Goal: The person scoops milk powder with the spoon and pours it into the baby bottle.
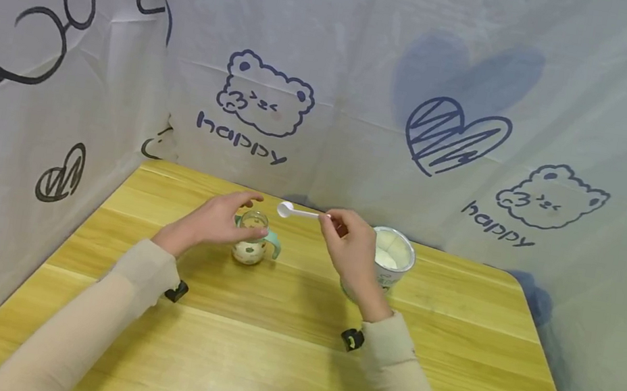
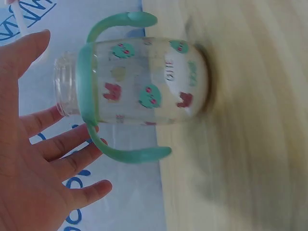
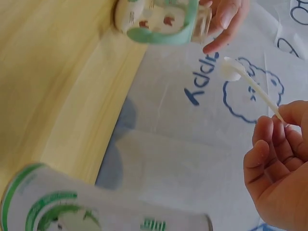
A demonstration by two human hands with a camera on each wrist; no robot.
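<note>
A clear baby bottle (image 2: 139, 82) with a mint-green collar and two handles stands upright on the table, its neck uncapped. White contents show at its bottom in the left wrist view. My left hand (image 1: 214, 217) is right beside the neck, thumb and fingers spread around it without curling. Between thumb and fingertips, my right hand (image 1: 351, 249) pinches the handle end of a white measuring scoop (image 3: 257, 91). The scoop's bowl points left, in the air to the right of the bottle's mouth. Under and beside my right wrist is an open can (image 1: 393, 278) with white powder (image 1: 385, 259) inside.
The wooden table (image 1: 262, 365) carries the bottle and can toward its far edge. A white printed cloth (image 1: 351, 112) hangs behind the table and along both sides. A black wrist device (image 1: 352, 340) sits by my right cuff.
</note>
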